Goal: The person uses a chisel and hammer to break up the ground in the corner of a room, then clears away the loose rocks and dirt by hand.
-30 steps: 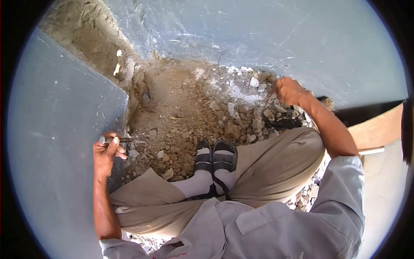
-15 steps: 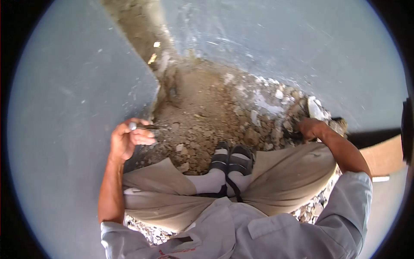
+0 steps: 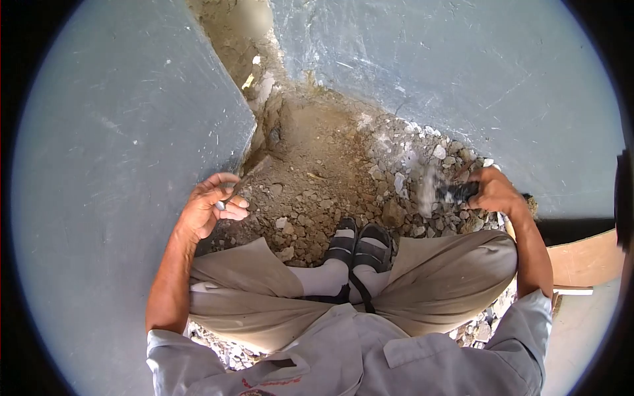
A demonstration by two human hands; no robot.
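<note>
My left hand (image 3: 214, 206) is closed around a metal chisel (image 3: 251, 173), its round struck end by my thumb and its shaft slanting up and away over the dirt. My right hand (image 3: 495, 191) grips the black handle of a hammer (image 3: 457, 193). The hammer's pale head is smeared by motion and hangs over the broken stones at the right, well apart from the chisel. Loose rubble (image 3: 310, 211) and brown soil lie between my two hands, in front of my feet.
A grey panel (image 3: 132, 132) stands at the left and another grey panel (image 3: 449, 59) at the far side, with a narrow earthen gap (image 3: 231, 39) between them. My sandalled feet (image 3: 356, 247) rest on the rubble. A curved brown board (image 3: 584, 257) lies at the right.
The hammer has swung into clearer view, its handle now pointing left from my right hand. The chisel has tilted from nearly level to slanting upward, away from me.
</note>
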